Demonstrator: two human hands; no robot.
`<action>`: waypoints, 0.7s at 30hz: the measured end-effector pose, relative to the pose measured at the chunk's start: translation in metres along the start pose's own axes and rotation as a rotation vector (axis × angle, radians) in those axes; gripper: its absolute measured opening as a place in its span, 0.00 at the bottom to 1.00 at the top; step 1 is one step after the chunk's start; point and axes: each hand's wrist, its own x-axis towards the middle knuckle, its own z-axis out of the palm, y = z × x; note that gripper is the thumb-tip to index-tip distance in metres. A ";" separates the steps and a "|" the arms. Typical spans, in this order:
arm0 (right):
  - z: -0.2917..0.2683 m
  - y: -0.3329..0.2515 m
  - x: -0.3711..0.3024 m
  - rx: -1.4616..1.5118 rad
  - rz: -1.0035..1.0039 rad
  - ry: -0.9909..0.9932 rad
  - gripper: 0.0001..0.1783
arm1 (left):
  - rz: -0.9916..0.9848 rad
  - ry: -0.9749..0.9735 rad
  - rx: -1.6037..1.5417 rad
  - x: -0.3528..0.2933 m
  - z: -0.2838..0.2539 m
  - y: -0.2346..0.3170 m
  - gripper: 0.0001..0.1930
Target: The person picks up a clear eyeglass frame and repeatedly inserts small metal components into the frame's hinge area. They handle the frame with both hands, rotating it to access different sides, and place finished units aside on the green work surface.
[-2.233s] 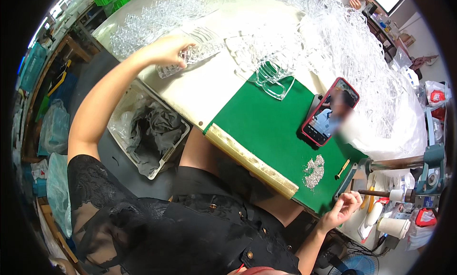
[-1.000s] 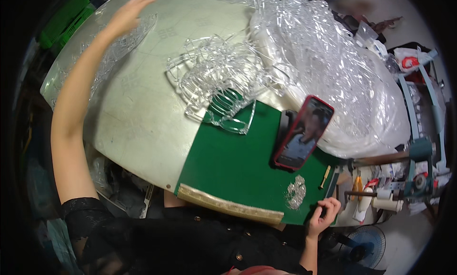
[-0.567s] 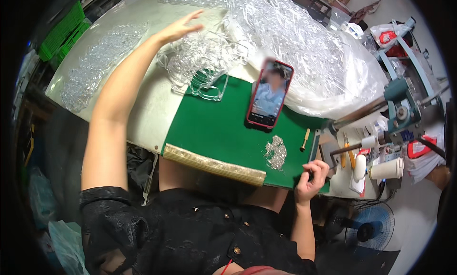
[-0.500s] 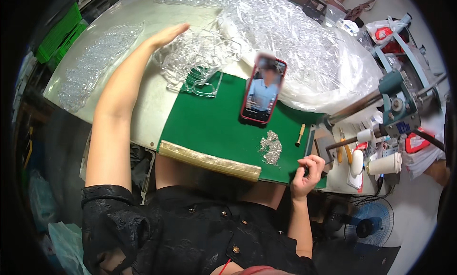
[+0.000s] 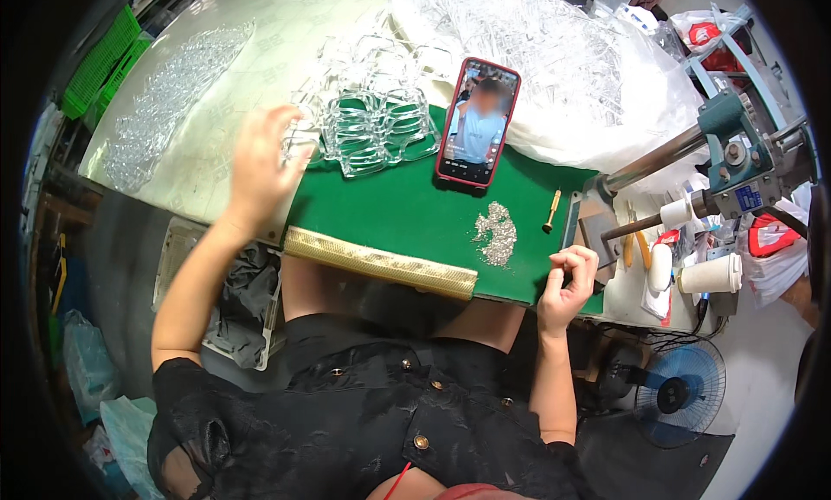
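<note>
My left hand (image 5: 267, 167), smeared by motion, is at the left edge of the green mat (image 5: 389, 210), beside a cluster of clear plastic eyeglass frames (image 5: 368, 141). Some of these overlap the mat's far edge. Whether its fingers touch a frame is hard to see. At the mat's near right corner rests my right hand (image 5: 567, 288), fingers curled in toward the thumb; anything inside them is hidden. Left of it lies a heap of tiny silvery metal parts (image 5: 497, 236). A small brass-coloured screwdriver (image 5: 552, 212) lies beyond the right hand.
A phone (image 5: 479, 126) in a red case leans upright on the mat. A gold padded strip (image 5: 381, 262) lines the near edge. Clear slender pieces fill a plastic bag (image 5: 554, 93) behind and another heap (image 5: 173, 102) at left. A bench press (image 5: 736, 154) and white cup (image 5: 710, 275) stand right.
My left hand has drawn back toward me from the far pile. Clear frames now spread farther over the mat's far edge. My right hand stays curled at the corner.
</note>
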 end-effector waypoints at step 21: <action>-0.013 -0.006 -0.003 0.000 0.087 -0.506 0.06 | -0.410 -0.493 -1.042 0.116 -0.010 0.007 0.17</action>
